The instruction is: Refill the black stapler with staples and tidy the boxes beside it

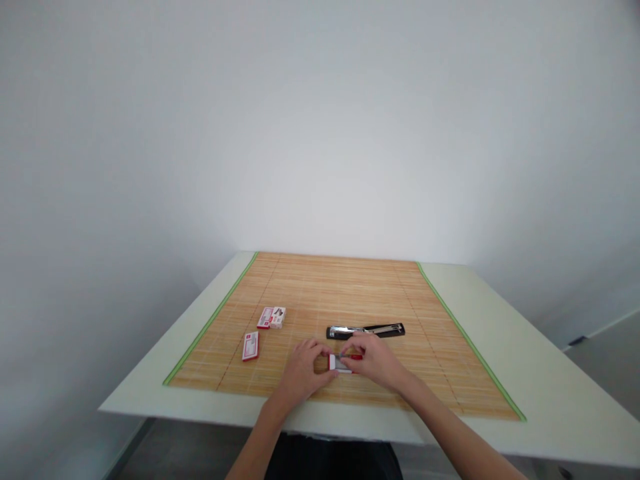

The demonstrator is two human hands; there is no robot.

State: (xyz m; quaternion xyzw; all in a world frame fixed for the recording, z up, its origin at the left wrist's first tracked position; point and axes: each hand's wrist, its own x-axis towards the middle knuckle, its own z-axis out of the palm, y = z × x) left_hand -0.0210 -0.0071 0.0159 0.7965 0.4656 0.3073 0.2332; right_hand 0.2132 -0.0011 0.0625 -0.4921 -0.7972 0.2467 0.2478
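Both hands meet over the near middle of a bamboo mat point(350, 287). My left hand point(304, 370) and my right hand point(375, 360) pinch a small red and white staple box point(339, 363) between their fingertips, just above the mat. Right behind the hands lies a black and silver stapler point(365, 331), opened out flat. Two more red and white staple boxes lie to the left: one point(251, 346) near the front, another point(271, 317) a little farther back.
The mat has green edging and covers most of a pale table point(540, 373). Plain white walls stand behind the table. A dark strip of floor shows under the near table edge.
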